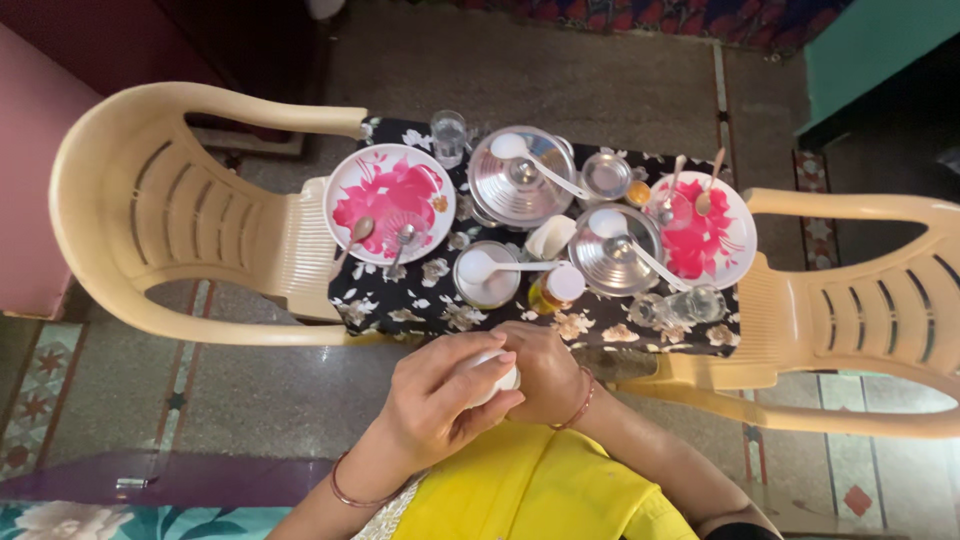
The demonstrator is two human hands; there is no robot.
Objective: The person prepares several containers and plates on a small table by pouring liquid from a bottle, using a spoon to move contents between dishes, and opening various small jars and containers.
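Fingers of the left hand (435,400) curl over a small white container (495,378), gripping its top; the right hand (545,372) wraps the far side, so both hands clasp it between them, low centre of the frame, just above the yellow garment (530,490). Two-handed hold suggests one hand steadies while the other works the top; which does which, cannot tell.

Head view, upper half: small table under a black floral cloth (400,305), wedged between two cream plastic chairs (170,210) facing each other. Pink-flowered plates (385,200) at either end, spoons resting on them. Between them, steel lidded pots (520,180) with white ladles laid across. Drinking glass (448,135) at the cloth's top edge. Yellow bottle with a white cap (556,288) nearest the hands.
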